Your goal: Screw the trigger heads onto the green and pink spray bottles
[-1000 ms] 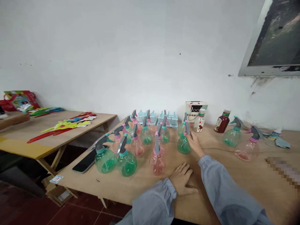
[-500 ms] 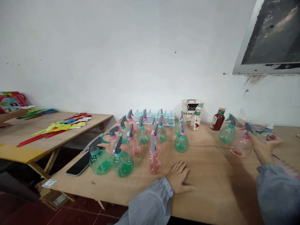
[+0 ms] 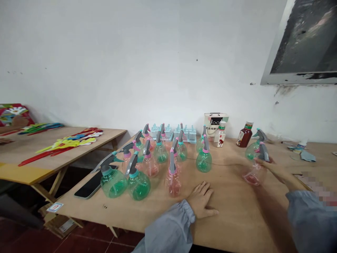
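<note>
1. A pink spray bottle [image 3: 255,172] with a grey trigger head is in the right part of the worktop [image 3: 237,214], tilted and blurred, roughly midway between the front and back edges.
2. The right hand [image 3: 273,171] reaches in from the right; its fingers [image 3: 259,162] wrap the bottle's neck just under the trigger, with the clear body hanging below them.
3. A green spray bottle [image 3: 252,149] stands just behind it, near a dark red drink bottle [image 3: 244,134] by the back edge.
4. The left hand [image 3: 202,203] lies flat, palm down, near the front edge, fingers spread and holding nothing.
5. A cluster of green and pink spray bottles [image 3: 147,165] fills the left half, with a phone [image 3: 88,186] at the left edge.
</note>
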A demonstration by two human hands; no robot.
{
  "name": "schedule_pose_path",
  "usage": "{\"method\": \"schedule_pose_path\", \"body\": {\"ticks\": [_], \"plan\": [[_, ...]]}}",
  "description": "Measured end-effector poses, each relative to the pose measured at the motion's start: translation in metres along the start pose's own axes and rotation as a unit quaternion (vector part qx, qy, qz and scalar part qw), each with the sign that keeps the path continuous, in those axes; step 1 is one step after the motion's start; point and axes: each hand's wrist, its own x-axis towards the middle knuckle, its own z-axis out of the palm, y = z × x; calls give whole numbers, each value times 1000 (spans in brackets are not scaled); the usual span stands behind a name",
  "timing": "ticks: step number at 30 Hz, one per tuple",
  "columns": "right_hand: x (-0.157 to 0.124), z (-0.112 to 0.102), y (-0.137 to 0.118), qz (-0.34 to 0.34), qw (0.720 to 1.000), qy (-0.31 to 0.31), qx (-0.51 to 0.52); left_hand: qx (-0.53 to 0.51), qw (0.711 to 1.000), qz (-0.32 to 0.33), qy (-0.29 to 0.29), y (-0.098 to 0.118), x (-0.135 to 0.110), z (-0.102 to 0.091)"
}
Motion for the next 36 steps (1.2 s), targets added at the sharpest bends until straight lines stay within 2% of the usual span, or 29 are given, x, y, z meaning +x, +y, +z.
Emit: {"method": "schedule_pose_path", "body": {"ticks": [4, 8, 13, 18, 23, 26, 31, 34, 36], "plan": [[-35, 40, -21, -6, 995, -48, 86, -3, 1000, 1, 7, -1, 0, 2], [-53, 73, -39, -37, 989, -106, 95, 2, 1000, 1, 0, 0, 0, 0], [-57, 100, -41, -34, 992, -37, 118, 5, 1000, -4, -8, 2, -1, -3], [-54, 107, -36, -45, 988, -101, 110, 2, 1000, 3, 10, 3, -2, -2], [-52, 108, -38, -43, 991, -74, 105, -2, 1000, 4, 15, 2, -1, -1], [-54, 110, -40, -64, 989, -91, 97, -2, 1000, 4, 20, 2, -1, 0], [-62, 114, -46, -85, 988, -80, 104, -12, 1000, 6, 20, 3, -1, 0], [-67, 117, -48, -95, 985, -112, 95, -14, 1000, 7, 15, 5, -2, -2], [-69, 120, -49, -94, 985, -111, 92, -11, 1000, -2, 15, 8, -2, -4]]}}
